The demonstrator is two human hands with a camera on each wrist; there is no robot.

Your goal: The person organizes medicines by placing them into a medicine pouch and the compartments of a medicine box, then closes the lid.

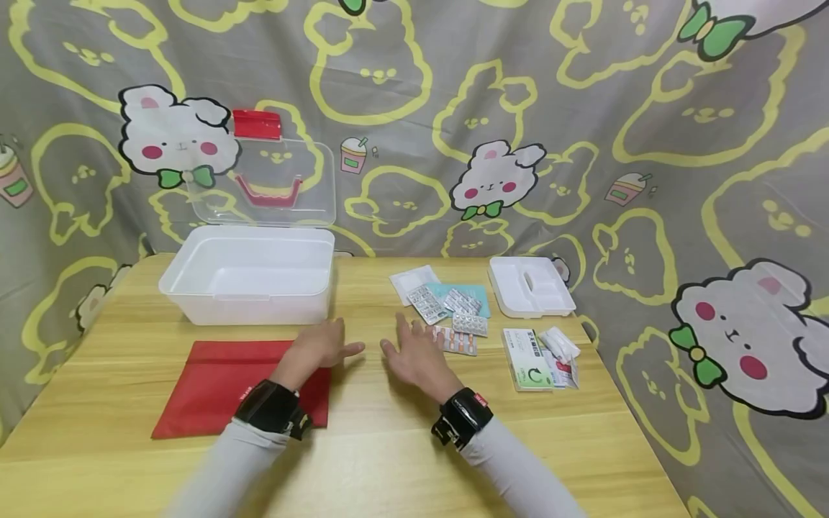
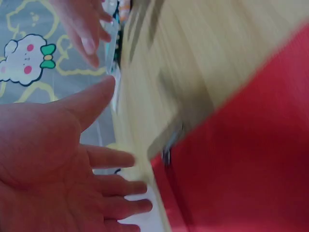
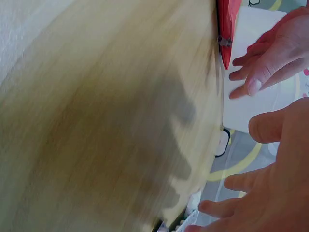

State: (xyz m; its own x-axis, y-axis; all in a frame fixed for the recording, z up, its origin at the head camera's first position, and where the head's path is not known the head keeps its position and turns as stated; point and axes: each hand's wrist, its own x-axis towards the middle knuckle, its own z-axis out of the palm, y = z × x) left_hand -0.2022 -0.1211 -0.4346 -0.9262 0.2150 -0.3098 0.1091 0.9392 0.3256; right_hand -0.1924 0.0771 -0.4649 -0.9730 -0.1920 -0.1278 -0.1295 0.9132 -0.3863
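Observation:
My left hand (image 1: 319, 347) hovers over the right end of a red zip pouch (image 1: 239, 388), fingers spread and thumb out, holding nothing. In the left wrist view its palm shows beside the pouch's metal zipper pull (image 2: 167, 153). My right hand (image 1: 417, 356) is also empty, its fingers apart, just left of a pile of medicine packs. That pile has silver blister packs (image 1: 427, 303), a blister of orange capsules (image 1: 461, 341), a white sachet (image 1: 411, 279) and a teal packet (image 1: 481, 293). The right wrist view shows the hand's shadow on the wood below it.
A white storage box (image 1: 259, 309) with its clear lid (image 1: 311, 162) raised stands at the back left. At the back right is a white divided tray (image 1: 537, 308). A green-and-white medicine box (image 1: 523, 352) and a small plastic-wrapped white packet (image 1: 558, 344) lie before it. A patterned curtain (image 1: 401, 79) hangs behind.

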